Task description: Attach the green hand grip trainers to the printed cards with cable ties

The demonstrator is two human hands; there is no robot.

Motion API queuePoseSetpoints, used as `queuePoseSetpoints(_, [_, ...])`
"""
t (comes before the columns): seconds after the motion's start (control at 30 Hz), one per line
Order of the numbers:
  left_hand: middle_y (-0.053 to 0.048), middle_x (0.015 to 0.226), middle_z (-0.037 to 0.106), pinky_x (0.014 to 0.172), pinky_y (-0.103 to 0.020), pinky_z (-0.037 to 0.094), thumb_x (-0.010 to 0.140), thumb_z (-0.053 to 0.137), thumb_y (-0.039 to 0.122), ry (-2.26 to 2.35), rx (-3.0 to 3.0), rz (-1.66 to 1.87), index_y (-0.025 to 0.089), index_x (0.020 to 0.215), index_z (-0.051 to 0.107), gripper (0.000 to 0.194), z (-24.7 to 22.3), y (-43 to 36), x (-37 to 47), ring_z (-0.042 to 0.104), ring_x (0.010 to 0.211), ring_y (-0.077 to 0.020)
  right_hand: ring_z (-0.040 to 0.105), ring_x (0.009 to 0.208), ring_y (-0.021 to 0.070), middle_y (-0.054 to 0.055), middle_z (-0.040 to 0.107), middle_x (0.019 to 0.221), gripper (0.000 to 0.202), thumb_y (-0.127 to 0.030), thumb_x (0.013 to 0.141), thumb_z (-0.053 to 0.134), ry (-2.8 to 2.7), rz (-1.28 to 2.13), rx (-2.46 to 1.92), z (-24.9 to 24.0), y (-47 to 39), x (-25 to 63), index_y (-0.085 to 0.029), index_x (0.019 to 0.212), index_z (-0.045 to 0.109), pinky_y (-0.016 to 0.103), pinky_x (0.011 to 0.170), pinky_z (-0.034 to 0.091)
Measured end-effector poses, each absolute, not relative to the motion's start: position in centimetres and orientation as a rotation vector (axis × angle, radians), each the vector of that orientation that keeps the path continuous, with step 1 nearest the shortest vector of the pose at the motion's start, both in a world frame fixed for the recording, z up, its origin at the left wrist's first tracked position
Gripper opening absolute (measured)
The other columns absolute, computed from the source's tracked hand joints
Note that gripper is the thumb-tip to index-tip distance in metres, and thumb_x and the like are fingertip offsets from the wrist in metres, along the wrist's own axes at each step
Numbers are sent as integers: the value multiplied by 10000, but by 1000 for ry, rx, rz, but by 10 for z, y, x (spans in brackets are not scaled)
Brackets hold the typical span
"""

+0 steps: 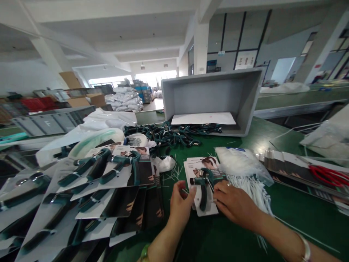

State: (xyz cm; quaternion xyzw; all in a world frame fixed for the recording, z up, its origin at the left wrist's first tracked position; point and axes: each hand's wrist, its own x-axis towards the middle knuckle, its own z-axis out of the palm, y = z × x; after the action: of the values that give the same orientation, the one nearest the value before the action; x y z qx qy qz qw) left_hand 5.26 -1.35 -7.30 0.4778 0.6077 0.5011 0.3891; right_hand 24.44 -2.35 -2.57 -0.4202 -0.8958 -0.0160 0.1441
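Observation:
A pair of teal pliers with black grips [203,194] lies on a printed backing card [191,165] in front of me. My left hand [181,200] has its thumb and fingers closed at the card's left edge. Curled over the pliers' right handle, my right hand [231,198] hides that handle and whatever else its fingertips pinch. Right beside it a bundle of white cable ties [252,191] spills from a clear plastic bag [241,162]. Loose cable ties [173,171] are scattered left of the card.
Carded pliers [120,169] are stacked in overlapping layers at left. A grey bin [209,94] lies on its side behind a heap of loose pliers [174,134]. A tub of small metal parts [136,140] stands beside it. Red-handled scissors [329,176] rest on cards at right.

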Motion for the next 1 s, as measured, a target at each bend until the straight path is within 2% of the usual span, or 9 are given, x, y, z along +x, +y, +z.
queuePoseSetpoints(0.07, [-41,794,616,580,-228,461,694,615,441,1340,1159,1223,134,952,565,404,-79,-22,50,564,644,-123,529,805,190,70,591,847,198,-176,832,433,-2549,-57,-1205,-28,-24,237,-194,809,629,291,675,411])
queuePoseSetpoints(0.13, [-26,708,628,574,-226,465,697,617,418,1242,1148,1233,131,871,604,336,-81,-25,51,579,625,-127,540,801,193,66,603,832,208,-187,840,433,-2527,-14,-1214,-29,-24,229,-200,817,640,297,683,419])
queuePoseSetpoints(0.3, [-58,857,683,679,-272,517,723,609,373,1199,1111,1323,153,927,641,303,-75,-22,55,637,738,-166,557,847,198,78,618,900,281,-72,735,455,-2490,186,-1265,-26,-26,232,-188,905,648,317,755,443])
queuePoseSetpoints(0.4, [-58,858,673,677,-276,524,758,573,369,1195,1154,1345,154,910,638,271,-73,-22,57,641,716,-161,559,874,192,71,625,922,291,-68,752,457,-2548,265,-1202,-26,-26,241,-196,932,646,315,784,443])
queuePoseSetpoints(0.5, [-31,777,648,655,-254,515,785,549,337,1210,1314,1360,161,844,629,202,-74,-22,58,623,672,-140,561,817,203,75,630,853,253,-74,787,444,-2648,189,-1245,-28,-24,244,-192,872,651,330,730,447])
queuePoseSetpoints(0.63, [-11,711,620,628,-228,488,808,526,271,1259,1541,1339,169,813,625,143,-77,-21,56,601,650,-125,551,764,221,85,604,782,265,-30,763,419,-2701,-15,-1316,-28,-24,237,-179,782,637,340,663,438])
queuePoseSetpoints(0.8, [-17,771,661,696,-227,466,789,522,139,1304,1838,1264,185,825,663,152,-75,-19,52,602,731,-127,536,783,211,85,578,815,228,-90,809,385,-2423,-89,-1216,-32,-22,225,-174,804,597,346,694,440])
queuePoseSetpoints(0.9, [-13,801,677,715,-226,458,790,512,115,1294,1932,1210,205,830,676,190,-73,-17,52,605,762,-127,563,788,198,77,600,823,190,-148,848,383,-2206,14,-1213,-44,-19,218,-174,845,571,339,708,461])
queuePoseSetpoints(1.0, [-12,807,680,710,-223,458,807,510,142,1299,1957,1209,214,841,677,185,-73,-17,53,606,764,-126,605,780,182,69,638,859,179,-217,842,444,-2017,191,-1250,-55,-18,216,-174,987,540,312,694,492])
